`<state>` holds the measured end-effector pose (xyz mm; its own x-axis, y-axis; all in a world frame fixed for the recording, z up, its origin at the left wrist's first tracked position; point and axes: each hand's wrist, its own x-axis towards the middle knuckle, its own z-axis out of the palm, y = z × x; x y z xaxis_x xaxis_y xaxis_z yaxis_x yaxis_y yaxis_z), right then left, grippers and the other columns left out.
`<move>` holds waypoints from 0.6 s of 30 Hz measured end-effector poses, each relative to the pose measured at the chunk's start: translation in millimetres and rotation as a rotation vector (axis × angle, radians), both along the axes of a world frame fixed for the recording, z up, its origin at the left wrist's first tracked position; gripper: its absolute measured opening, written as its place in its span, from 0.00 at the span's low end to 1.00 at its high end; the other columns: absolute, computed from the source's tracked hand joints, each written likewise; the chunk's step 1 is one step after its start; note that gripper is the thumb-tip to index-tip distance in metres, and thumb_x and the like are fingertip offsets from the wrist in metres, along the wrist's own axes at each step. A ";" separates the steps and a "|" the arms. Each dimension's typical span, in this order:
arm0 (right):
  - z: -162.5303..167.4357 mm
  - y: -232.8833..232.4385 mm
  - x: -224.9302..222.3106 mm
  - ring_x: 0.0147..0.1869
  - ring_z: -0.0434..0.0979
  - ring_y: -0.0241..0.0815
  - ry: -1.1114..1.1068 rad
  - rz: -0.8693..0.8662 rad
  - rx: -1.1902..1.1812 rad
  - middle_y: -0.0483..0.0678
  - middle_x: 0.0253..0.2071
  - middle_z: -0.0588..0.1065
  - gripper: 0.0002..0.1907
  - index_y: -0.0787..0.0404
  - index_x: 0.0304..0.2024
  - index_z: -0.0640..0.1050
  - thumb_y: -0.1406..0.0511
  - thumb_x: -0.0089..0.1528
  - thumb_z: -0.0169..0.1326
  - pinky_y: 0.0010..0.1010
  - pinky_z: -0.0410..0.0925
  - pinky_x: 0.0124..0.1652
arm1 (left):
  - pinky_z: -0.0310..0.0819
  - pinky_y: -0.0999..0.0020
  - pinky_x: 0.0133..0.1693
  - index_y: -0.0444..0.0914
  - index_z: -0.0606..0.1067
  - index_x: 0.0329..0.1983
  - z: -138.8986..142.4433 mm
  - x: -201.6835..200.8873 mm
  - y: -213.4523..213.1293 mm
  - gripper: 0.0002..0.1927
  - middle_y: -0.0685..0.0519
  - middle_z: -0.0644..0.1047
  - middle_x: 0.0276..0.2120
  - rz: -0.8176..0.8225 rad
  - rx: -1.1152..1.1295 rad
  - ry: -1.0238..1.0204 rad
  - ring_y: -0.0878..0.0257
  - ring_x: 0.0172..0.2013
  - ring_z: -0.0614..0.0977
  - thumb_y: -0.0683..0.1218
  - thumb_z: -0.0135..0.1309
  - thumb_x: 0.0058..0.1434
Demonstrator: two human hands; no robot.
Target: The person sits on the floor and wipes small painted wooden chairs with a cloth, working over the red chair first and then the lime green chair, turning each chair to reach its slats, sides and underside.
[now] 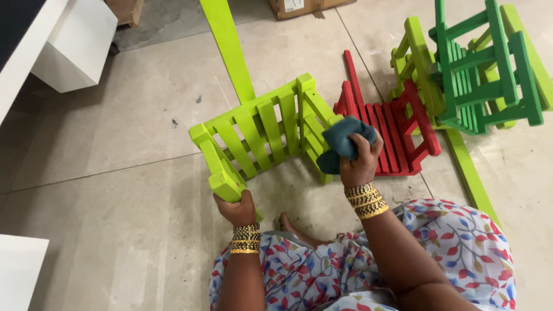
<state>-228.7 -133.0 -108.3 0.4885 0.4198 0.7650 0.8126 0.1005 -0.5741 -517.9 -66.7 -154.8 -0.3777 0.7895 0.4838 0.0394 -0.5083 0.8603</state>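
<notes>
Nearest to me, my lap in the floral cloth (449, 247) fills the lower right of the view, with a bare foot (286, 222) showing just ahead of it on the tiled floor (115, 190). Both my wrists carry stacks of gold bangles (365, 199).

My left hand (236, 208) is closed around the near leg end of the lime-green slatted stool (262, 138), which lies tipped on its side on the floor in front of me, slats facing up and toward the left. My right hand (362, 161) is clenched on a bunched dark teal cloth (344, 144), and that cloth is pressed against the stool's right-hand end, at the corner where its slatted panels meet.

Just beyond my right hand, a red slatted stool (391, 126) lies on its side, touching or nearly touching the lime-green one. Farther right, a dark green stool (484, 75) is piled against another lime-green piece (412, 63), both tipped over. A long lime-green plank (227, 40) runs from the stool I hold toward the far edge of the floor, and a second green strip (469, 173) lies along the floor on the right.

At the far left stands white furniture (75, 43); another white corner (20, 270) sits at the near left. A cardboard box (299, 7) rests at the far edge.
</notes>
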 end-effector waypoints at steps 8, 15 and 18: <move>-43.4 -9.6 -18.8 0.60 0.76 0.56 0.601 0.290 -0.361 0.58 0.57 0.73 0.14 0.54 0.53 0.73 0.67 0.65 0.55 0.41 0.71 0.57 | 0.79 0.64 0.47 0.30 0.68 0.54 1.5 1.5 1.7 0.24 0.46 0.78 0.43 0.015 0.036 0.027 0.58 0.41 0.83 0.35 0.58 0.52; -24.4 -25.6 -35.2 0.55 0.81 0.54 0.130 0.428 -0.793 0.55 0.55 0.77 0.24 0.52 0.52 0.81 0.67 0.51 0.66 0.38 0.73 0.55 | 0.79 0.61 0.43 0.33 0.75 0.47 5.6 -2.3 7.4 0.19 0.46 0.80 0.39 0.175 0.092 0.236 0.53 0.38 0.84 0.39 0.64 0.52; 54.2 -0.2 -44.8 0.51 0.83 0.49 0.202 0.637 -0.554 0.57 0.51 0.79 0.30 0.63 0.54 0.78 0.65 0.49 0.70 0.36 0.76 0.49 | 0.77 0.57 0.43 0.33 0.76 0.44 3.3 0.3 12.5 0.19 0.44 0.79 0.38 0.282 0.092 0.288 0.49 0.38 0.82 0.43 0.69 0.51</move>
